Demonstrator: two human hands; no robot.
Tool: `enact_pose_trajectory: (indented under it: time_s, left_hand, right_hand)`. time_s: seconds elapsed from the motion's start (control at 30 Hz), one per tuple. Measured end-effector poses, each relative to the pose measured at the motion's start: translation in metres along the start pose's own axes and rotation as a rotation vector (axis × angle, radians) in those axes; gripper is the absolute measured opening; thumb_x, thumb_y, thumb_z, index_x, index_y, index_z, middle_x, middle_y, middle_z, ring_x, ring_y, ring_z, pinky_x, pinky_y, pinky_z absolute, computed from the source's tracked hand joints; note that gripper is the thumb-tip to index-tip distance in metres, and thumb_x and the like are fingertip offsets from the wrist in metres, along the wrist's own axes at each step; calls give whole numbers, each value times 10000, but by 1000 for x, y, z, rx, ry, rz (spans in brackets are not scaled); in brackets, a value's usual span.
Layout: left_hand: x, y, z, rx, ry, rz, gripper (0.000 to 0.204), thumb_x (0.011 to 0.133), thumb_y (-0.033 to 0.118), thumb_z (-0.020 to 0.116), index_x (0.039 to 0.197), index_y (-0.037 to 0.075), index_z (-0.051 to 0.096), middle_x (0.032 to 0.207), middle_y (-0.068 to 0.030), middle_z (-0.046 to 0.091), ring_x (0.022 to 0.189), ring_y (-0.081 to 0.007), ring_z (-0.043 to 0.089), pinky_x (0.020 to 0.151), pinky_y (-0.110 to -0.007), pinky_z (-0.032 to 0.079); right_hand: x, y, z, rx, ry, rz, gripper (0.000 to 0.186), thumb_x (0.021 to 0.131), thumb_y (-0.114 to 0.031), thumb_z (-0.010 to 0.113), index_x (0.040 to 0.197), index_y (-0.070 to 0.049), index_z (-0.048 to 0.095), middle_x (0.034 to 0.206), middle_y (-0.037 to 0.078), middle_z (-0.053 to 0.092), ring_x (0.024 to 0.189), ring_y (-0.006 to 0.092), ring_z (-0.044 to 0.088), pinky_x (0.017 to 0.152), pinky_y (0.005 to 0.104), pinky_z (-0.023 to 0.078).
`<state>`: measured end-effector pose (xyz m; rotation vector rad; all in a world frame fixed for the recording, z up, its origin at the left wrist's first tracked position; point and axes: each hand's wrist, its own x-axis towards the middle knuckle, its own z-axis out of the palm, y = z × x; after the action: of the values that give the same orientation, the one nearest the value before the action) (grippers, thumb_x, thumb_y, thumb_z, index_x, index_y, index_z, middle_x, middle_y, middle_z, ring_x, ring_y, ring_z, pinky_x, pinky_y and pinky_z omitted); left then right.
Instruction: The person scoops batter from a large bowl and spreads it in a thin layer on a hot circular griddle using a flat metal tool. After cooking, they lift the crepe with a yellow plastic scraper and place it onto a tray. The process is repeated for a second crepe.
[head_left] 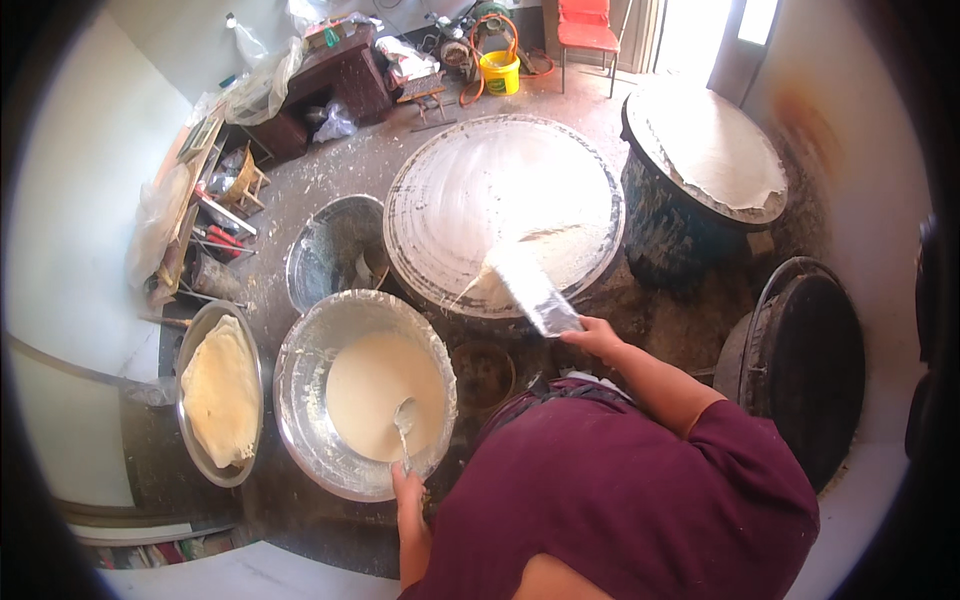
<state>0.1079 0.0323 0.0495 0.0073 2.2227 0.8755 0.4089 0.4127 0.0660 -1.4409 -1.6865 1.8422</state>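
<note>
Far L: clutter (225,240) along the wall, too jumbled to count. Next, 1 oval metal tray (183,375) w/ flatbread (220,400); no. of layers can't be told. Then 1 dark bucket (312,250), partly hidden by basin & griddle; contents hard to make out. Nearer, 1 big metal basin (297,400) w/ pale batter (365,385). 1 ladle (405,412) in the basin, at the batter's R side, depth unclear; L hand (407,485) clamped on its handle at the near rim, some fingers hidden.

Mid: 1 round griddle (430,215), R part washed out by glare; ragged pale patch by the scraper, can't tell if wet or set. Behind, 1 yellow pail (500,75). 1 flat silvery scraper (540,298) over griddle's near edge, far end blurred; R hand (597,338) clamped on its near end. Beyond, 1 red chair (588,35), top cut off.

R: 1 dark drum (668,215), base lost in shadow, w/ 1 pale sheet (710,145) on top, overexposed. Far R: 1 black round pan (808,375) tilted up, details lost in the dark. Maroon shirt (620,480) hides the floor below.
</note>
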Motion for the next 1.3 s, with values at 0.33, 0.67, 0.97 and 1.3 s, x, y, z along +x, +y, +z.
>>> enact_pose_trajectory:
  time_s: [0.33,0.67,0.97,1.3]
  left_hand:
    - [9,-2,-7,614,113,287,343,801,174,479,1127,74,517,944,-212,615,874,-396,578,768,-460,444]
    - [108,126,-32,931,-44,234,261,770,224,505,933,72,641,944,-196,618,915,-365,583,793,-437,458]
    - [115,161,-9,1034,-28,314,237,784,187,497,942,97,648,969,-153,628,925,-326,594,789,-406,470]
    - [103,155,-14,952,22,332,228,770,194,512,921,99,654,939,-150,635,897,-328,600,772,-412,474]
  right_hand:
    - [19,-16,-102,-940,625,81,765,666,-432,714,1280,-110,390,817,156,639,727,303,627,618,400,479]
    - [31,-27,2,-508,114,-174,682,657,-386,742,1172,-2,513,910,167,642,816,278,626,689,362,477]
    - [47,-21,-121,-979,714,91,704,704,-407,694,1279,-143,388,749,130,624,676,276,615,565,378,457]
    - [57,-60,4,-610,-19,-62,742,659,-415,741,1242,-36,481,1030,230,606,991,292,584,841,364,447]
